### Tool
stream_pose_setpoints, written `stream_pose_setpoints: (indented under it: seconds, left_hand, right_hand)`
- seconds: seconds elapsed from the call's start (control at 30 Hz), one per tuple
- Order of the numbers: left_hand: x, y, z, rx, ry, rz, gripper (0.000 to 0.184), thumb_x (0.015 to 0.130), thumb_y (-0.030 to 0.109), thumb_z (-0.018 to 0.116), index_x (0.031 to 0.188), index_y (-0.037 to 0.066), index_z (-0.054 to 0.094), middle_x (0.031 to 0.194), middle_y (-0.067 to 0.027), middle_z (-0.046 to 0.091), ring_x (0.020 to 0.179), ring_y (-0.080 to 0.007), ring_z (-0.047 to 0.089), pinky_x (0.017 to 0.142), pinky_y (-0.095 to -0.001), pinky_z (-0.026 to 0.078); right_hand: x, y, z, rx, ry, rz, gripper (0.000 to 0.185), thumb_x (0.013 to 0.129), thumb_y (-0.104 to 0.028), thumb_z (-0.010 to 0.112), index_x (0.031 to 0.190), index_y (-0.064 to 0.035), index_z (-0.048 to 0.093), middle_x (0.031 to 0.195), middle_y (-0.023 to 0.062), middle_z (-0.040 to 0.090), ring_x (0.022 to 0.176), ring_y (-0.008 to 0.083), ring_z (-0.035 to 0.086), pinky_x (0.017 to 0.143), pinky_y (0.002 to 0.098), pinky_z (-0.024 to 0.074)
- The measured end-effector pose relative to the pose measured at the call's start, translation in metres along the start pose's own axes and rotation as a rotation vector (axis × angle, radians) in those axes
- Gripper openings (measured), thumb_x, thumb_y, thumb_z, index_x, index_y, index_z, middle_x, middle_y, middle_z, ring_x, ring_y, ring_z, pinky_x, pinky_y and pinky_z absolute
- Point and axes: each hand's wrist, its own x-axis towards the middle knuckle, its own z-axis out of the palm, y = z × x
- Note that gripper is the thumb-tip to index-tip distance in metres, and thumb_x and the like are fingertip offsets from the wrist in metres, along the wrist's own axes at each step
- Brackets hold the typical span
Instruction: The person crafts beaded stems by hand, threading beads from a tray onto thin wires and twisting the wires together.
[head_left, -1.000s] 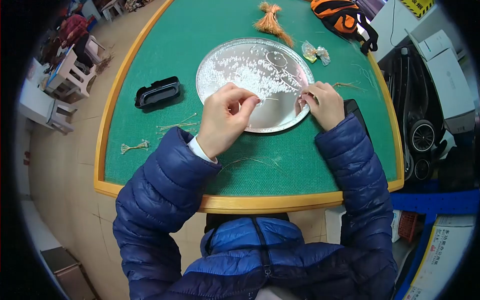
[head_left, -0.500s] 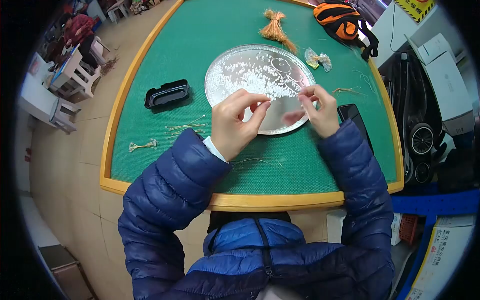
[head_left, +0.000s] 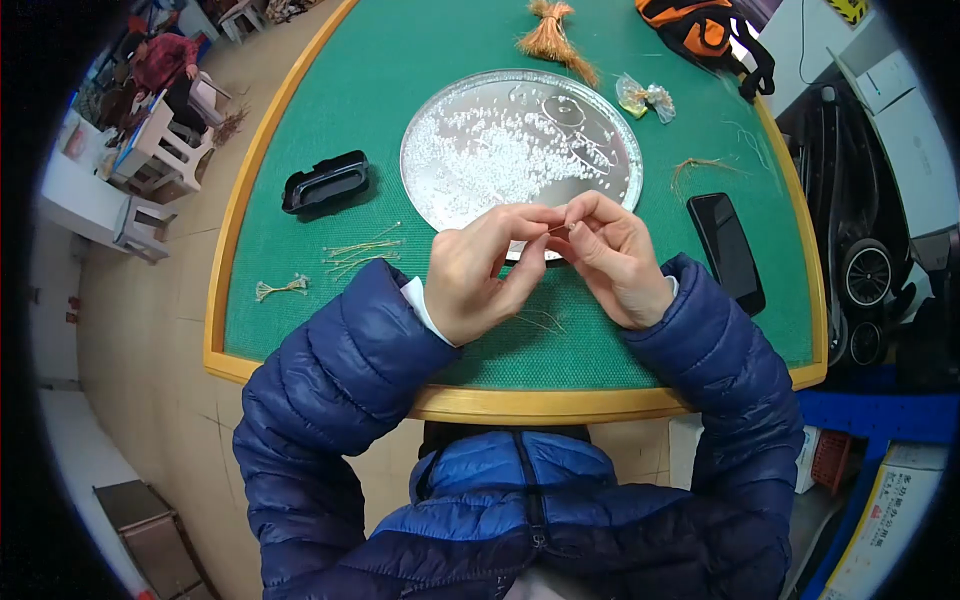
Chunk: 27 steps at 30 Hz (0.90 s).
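My left hand is closed in a pinch on a thin gold wire, which shows as a fine line by the fingertips. My right hand meets it with thumb and forefinger pinched; a tiny pale spot shows there, too small to name. Both hands are over the near rim of a round silver tray strewn with small clear-white beads. Left of them lie loose gold wires with beaded tips and a tied bunch of beaded wires. A few bare wires lie below my hands.
Around the tray are a black plastic box, a phone, a copper-coloured wire bundle, a small clear bag and an orange-black backpack. Wooden edging borders the green table. A person sits far left.
My hands have come together; the right one moved left and down to meet the left fingertips. The view has shifted slightly.
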Motion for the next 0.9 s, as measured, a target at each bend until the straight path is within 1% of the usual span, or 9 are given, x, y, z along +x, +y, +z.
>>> stream_pose_setpoints:
  seconds: [0.07,0.1,0.23,0.43,0.57,0.9]
  left_hand:
    - [0.0004,0.0012,-0.0025,0.062,-0.038,0.066,0.018,0.066,-0.010,0.058,0.079,0.002,0.053,0.093,-0.0114,0.064,0.045,-0.0059,0.043,0.040,-0.0158,0.034]
    - [0.0003,0.0018,-0.0031,0.063,-0.040,0.062,0.018,0.066,-0.010,0.058,0.079,0.002,0.053,0.093,-0.0114,0.064,0.045,-0.0059,0.043,0.040,-0.0158,0.034]
    - [0.0008,0.0034,-0.0041,0.091,-0.069,0.101,0.019,0.063,-0.009,0.060,0.080,-0.001,0.055,0.092,-0.0101,0.063,0.056,-0.0144,0.056,0.046,-0.0220,0.044]
    - [0.0016,0.0018,-0.0043,0.103,-0.072,0.144,0.020,0.061,-0.008,0.061,0.079,-0.001,0.055,0.091,-0.0102,0.063,0.058,-0.0156,0.057,0.047,-0.0223,0.044]
    - [0.0005,-0.0051,-0.0012,0.128,-0.033,0.223,0.021,0.059,-0.007,0.062,0.078,0.000,0.055,0.091,-0.0101,0.063,0.058,-0.0161,0.057,0.047,-0.0223,0.044]
    - [0.0005,-0.0032,-0.0024,0.181,-0.068,0.211,0.023,0.058,-0.007,0.062,0.078,0.000,0.055,0.091,-0.0090,0.063,0.059,-0.0165,0.057,0.048,-0.0226,0.045]
  right_hand:
    - [-0.0004,0.0007,0.0011,0.010,-0.021,0.024,0.006,0.087,-0.007,0.050,0.091,-0.0027,0.049,0.092,0.0079,0.053,0.090,0.0159,0.054,0.082,0.0260,0.0436]
    - [-0.0006,0.0013,0.0012,0.014,-0.020,0.026,0.006,0.087,-0.007,0.050,0.091,-0.0027,0.049,0.092,0.0079,0.053,0.090,0.0159,0.054,0.082,0.0260,0.0436]
    - [-0.0001,0.0019,0.0002,0.128,-0.041,0.044,0.007,0.087,-0.007,0.049,0.093,-0.0034,0.048,0.093,0.0080,0.052,0.089,0.0163,0.054,0.084,0.0269,0.0427]
    - [0.0003,0.0017,0.0009,0.181,-0.078,0.070,0.008,0.087,-0.009,0.050,0.094,-0.0054,0.048,0.094,0.0082,0.053,0.091,0.0173,0.053,0.085,0.0295,0.0413]
    - [0.0005,0.0022,0.0001,0.306,-0.109,0.143,0.008,0.087,-0.010,0.050,0.094,-0.0078,0.048,0.095,0.0077,0.053,0.094,0.0181,0.052,0.084,0.0322,0.0401]
    - [0.0003,0.0045,0.0000,0.367,-0.105,0.161,0.008,0.087,-0.011,0.051,0.095,-0.0093,0.049,0.095,0.0072,0.053,0.095,0.0183,0.051,0.083,0.0327,0.0396]
